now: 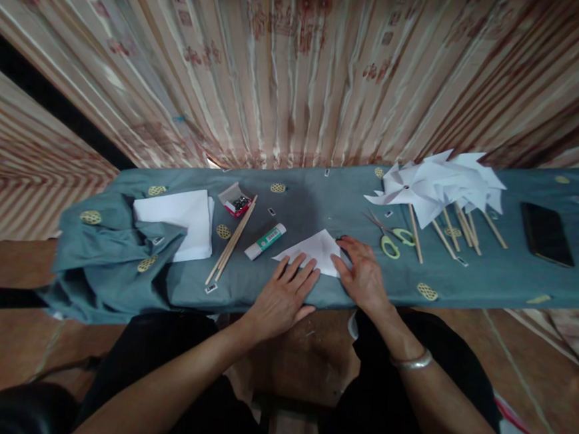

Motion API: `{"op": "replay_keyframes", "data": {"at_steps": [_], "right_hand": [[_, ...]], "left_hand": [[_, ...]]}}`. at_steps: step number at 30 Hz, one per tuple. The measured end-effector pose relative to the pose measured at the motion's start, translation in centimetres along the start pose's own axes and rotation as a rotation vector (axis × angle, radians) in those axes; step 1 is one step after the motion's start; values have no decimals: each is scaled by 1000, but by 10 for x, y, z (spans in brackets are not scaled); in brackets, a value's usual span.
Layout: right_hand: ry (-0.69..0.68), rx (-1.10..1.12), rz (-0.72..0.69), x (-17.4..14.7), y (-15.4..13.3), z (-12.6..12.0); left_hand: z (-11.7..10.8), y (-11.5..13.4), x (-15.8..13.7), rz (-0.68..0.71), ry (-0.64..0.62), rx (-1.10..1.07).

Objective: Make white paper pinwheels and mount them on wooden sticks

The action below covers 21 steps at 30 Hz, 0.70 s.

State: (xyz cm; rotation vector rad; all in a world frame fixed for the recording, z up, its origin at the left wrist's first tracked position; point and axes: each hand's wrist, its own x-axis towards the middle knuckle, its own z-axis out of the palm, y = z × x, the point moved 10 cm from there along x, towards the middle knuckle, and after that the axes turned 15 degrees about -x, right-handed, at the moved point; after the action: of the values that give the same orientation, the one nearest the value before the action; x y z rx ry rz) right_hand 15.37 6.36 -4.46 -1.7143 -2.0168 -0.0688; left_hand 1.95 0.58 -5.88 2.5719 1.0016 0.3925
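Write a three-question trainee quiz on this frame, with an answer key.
1. True or false: the phone lies to the right of the white pinwheels.
2. Which of these lies nearest the glue stick? A) scissors B) loose sticks C) phone
3. What do the left hand and right hand both touch?

Key: 1. True. 2. B. 3. A folded white sheet.

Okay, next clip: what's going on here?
A person has both hands on a triangular piece of white paper lying on a cloth-covered table. The left hand lies across its near side, the right hand at its right edge. A glue stick lies to the left; scissors and paper pinwheels lie to the right.
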Motion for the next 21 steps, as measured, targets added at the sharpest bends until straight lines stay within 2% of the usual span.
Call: {"op": "replay_keyframes", "data": {"at_steps": [12,17,21], "right_hand": [[-29,-185,-118,-13,-32,-8],[-45,-197,-92,-22,-38,0],[-23,-161,-19,-30,-24,-4]], "left_hand": [[2,1,0,-4,-29,8],[6,0,1,-4,-45,0],[0,-5,-5,-15,-39,-12]]}}
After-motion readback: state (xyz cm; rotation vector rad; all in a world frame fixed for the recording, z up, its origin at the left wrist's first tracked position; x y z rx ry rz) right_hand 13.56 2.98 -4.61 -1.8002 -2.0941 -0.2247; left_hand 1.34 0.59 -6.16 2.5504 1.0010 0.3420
